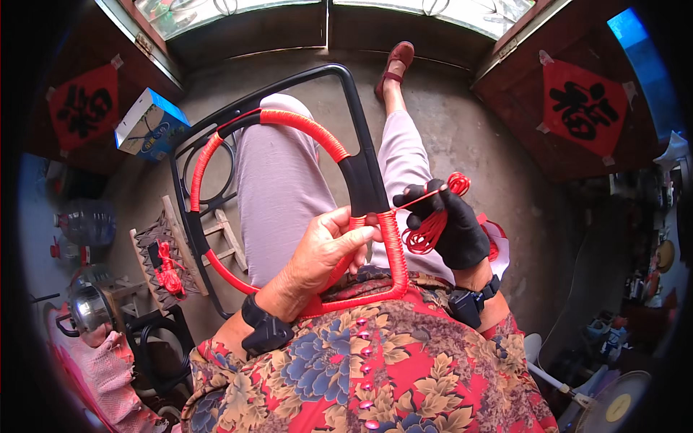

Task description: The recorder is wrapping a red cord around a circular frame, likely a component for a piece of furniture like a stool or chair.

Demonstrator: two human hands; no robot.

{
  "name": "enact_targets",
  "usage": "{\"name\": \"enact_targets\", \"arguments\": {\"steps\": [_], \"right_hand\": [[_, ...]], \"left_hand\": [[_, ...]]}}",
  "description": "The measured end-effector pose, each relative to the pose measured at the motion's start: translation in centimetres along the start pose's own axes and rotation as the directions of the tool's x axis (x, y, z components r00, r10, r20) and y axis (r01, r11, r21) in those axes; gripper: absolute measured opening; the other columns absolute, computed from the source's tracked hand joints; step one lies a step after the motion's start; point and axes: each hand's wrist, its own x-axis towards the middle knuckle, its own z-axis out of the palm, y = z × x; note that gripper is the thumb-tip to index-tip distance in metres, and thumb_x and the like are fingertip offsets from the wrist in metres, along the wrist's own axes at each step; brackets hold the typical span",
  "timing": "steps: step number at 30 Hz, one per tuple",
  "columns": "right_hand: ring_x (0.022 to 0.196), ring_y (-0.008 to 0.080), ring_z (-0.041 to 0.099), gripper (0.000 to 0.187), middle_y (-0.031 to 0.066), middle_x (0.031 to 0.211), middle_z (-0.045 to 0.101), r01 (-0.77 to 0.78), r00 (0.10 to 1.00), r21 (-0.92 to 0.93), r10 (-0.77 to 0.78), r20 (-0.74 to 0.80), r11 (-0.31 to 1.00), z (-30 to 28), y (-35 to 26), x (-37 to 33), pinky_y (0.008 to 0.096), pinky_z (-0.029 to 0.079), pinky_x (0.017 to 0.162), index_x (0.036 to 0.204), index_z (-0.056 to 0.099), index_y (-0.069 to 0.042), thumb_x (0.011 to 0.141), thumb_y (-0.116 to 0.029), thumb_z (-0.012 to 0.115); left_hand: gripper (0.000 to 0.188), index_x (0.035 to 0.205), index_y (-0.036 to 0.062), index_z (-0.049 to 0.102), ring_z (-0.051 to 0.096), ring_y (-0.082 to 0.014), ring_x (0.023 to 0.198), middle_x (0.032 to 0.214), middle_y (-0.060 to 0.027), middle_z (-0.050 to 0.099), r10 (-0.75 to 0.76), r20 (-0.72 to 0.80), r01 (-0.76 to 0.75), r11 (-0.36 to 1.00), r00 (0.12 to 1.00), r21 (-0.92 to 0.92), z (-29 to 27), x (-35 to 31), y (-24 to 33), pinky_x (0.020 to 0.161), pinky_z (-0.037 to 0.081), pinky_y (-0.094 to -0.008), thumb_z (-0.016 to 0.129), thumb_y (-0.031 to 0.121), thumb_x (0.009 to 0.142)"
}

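A black tubular frame (356,112) leans across my lap, with a round ring (307,127) inside it. Red cord is wound tightly around parts of the ring and along the frame's near right corner. My bare left hand (328,242) is closed on the frame where the ring meets the right bar, thumb on top. In a black glove, my right hand (462,234) holds a looped bundle of red cord (426,232) to the right of the frame. From this bundle a short strand runs taut to the upper end of the corner winding.
Left of my legs stands a small wooden stool (203,270) with a red cord skein (169,273) on its seat. A blue-and-white box (151,124), plastic bottles (88,221) and a metal pot (94,312) are farther left. A fan (613,408) stands at the lower right.
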Motion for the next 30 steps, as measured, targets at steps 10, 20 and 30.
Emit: {"name": "enact_targets", "arguments": {"steps": [10, 20, 30], "right_hand": [[0.067, 0.0125, 0.044, 0.026, -0.0035, 0.069, 0.04, -0.016, 0.996, 0.24, -0.006, 0.091, 0.971, -1.2, 1.2, 1.6, 0.0257, 0.036, 0.061, 0.081, 0.047, -0.014, 0.099, -0.032, 0.05], [0.081, 0.0143, 0.064, 0.017, 0.0065, 0.09, 0.067, 0.328, 0.591, -0.937, -0.748, 0.302, -0.118, 1.0, -2.7, 3.0, 0.0278, 0.051, 0.075, 0.102, 0.061, -0.003, 0.085, 0.0, 0.063], [0.083, 0.0132, 0.064, 0.012, 0.0064, 0.089, 0.066, 0.185, 0.952, -0.639, -0.298, -0.074, 0.747, 5.7, -2.5, 1.2, 0.03, 0.052, 0.076, 0.097, 0.063, 0.0, 0.09, -0.01, 0.06]], "left_hand": [[0.022, 0.107, 0.0003, 0.053, 0.062, -0.0151, 0.057, 0.09, -0.0156, 0.066, -0.008, -0.109, -0.004, 0.995, 0.994, -0.104, -0.3, 0.1, -0.3, 0.047, 0.052, -0.0223, 0.055, 0.019, 0.096], [0.049, 0.122, 0.0006, 0.046, 0.066, -0.0223, 0.085, 0.105, -0.0174, 0.064, 0.086, -0.05, -0.093, 0.985, 0.995, -0.144, -0.9, 0.6, -0.9, 0.071, 0.056, -0.0336, 0.038, 0.044, 0.101], [0.02, 0.115, 0.0, 0.052, 0.065, -0.0215, 0.096, 0.109, -0.0137, 0.064, 0.187, -0.2, -0.23, 0.948, 0.962, -0.219, -1.2, 0.9, -1.6, 0.085, 0.054, -0.0355, 0.046, 0.007, 0.098]]}}
